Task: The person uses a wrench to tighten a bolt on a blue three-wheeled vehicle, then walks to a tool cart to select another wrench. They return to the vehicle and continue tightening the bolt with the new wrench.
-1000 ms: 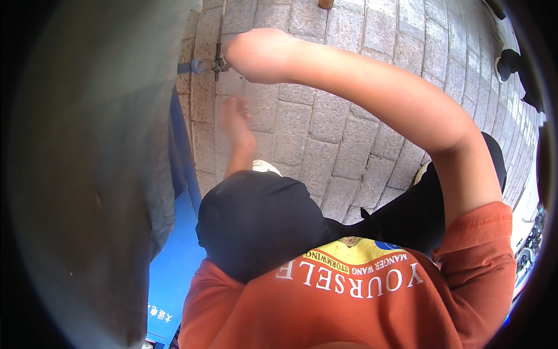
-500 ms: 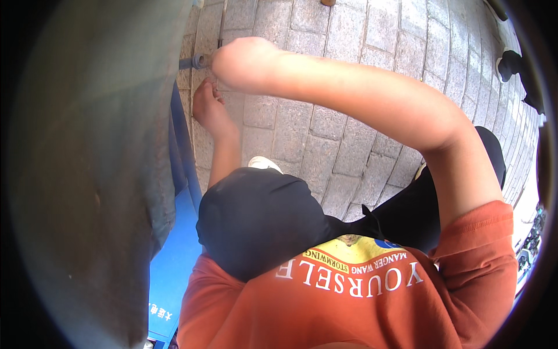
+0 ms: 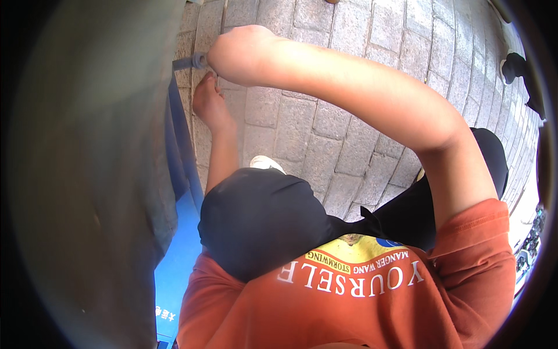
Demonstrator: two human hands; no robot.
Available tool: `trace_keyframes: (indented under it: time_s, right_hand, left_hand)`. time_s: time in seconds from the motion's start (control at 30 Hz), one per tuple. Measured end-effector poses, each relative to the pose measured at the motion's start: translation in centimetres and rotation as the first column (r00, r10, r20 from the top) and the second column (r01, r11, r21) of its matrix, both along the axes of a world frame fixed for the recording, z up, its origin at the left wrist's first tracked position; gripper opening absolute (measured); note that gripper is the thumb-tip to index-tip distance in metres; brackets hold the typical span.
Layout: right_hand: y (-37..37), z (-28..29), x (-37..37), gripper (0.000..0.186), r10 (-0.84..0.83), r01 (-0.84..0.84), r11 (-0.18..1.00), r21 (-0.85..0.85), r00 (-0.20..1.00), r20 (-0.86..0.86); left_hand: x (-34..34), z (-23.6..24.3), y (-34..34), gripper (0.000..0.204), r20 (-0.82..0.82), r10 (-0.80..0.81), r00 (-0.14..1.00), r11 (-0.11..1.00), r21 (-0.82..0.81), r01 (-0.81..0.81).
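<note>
A grey-blue tube [image 3: 186, 63] with a round, ring-like end sticks out from the left, low over the paving. My right hand [image 3: 237, 55] is at that end, closed like a fist. The back of the hand and wrist hides its fingers and anything in them. Just below it, my left hand [image 3: 211, 103] is raised with its fingers curled together beside the tube's end. Whatever the left fingers hold is too small or covered to make out. My right forearm [image 3: 325, 70] reaches across from the right, while the left forearm comes up past my knee.
A large dark cloth-like surface [image 3: 87, 174] fills the left side, blurred and close. Under its edge runs a blue panel [image 3: 177, 244]. My bent knee [image 3: 261, 215] in black trousers is near the panel. Grey paving bricks [image 3: 325, 128] lie below; another person's dark shoe [image 3: 512, 67] is at far right.
Both hands stay at the tube's end. My right hand has shifted slightly up and left, showing more of the left fingertips. A short dark piece seen above the right hand earlier no longer shows.
</note>
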State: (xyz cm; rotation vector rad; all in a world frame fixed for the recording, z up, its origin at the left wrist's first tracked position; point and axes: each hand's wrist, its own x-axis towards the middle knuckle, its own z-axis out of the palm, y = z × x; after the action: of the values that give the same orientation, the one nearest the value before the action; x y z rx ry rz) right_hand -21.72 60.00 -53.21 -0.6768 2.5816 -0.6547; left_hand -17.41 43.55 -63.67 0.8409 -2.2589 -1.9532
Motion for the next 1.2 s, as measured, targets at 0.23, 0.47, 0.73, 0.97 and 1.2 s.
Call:
trace_keyframes:
  time_s: [0.23, 0.47, 0.73, 0.97, 1.2]
  right_hand:
    - [2.0, -3.1, 1.0, 0.017, -0.033, 0.036, 0.999, 0.033, 0.996, -0.079]
    - [2.9, -5.2, 1.7, 0.015, -0.091, 0.071, 0.987, -0.144, 0.986, -0.139]
    - [3.1, -6.9, 1.9, 0.018, -0.094, 0.086, 0.99, -0.111, 0.993, -0.066]
    - [3.1, -10.3, 3.0, 0.018, -0.198, 0.16, 0.957, -0.243, 0.97, -0.141]
    - [2.0, -13.7, 4.3, 0.016, -0.312, 0.249, 0.893, -0.375, 0.943, -0.116]
  left_hand:
    - [0.0, -0.2, 0.5, 0.024, -0.039, 0.004, 0.999, 1.0, -0.02, -0.005]
    - [0.0, -1.0, -0.2, 0.023, -0.061, -0.014, 0.998, 0.995, -0.101, 0.007]
    - [0.0, -1.0, 0.0, 0.025, 0.072, 0.069, 0.995, 0.992, 0.099, -0.076]
    - [2.2, -1.6, 3.5, 0.027, 0.16, -0.14, 0.977, 0.92, 0.386, 0.069]
    - [1.1, -1.8, 3.9, 0.025, 0.099, -0.205, 0.974, 0.92, 0.359, 0.157]
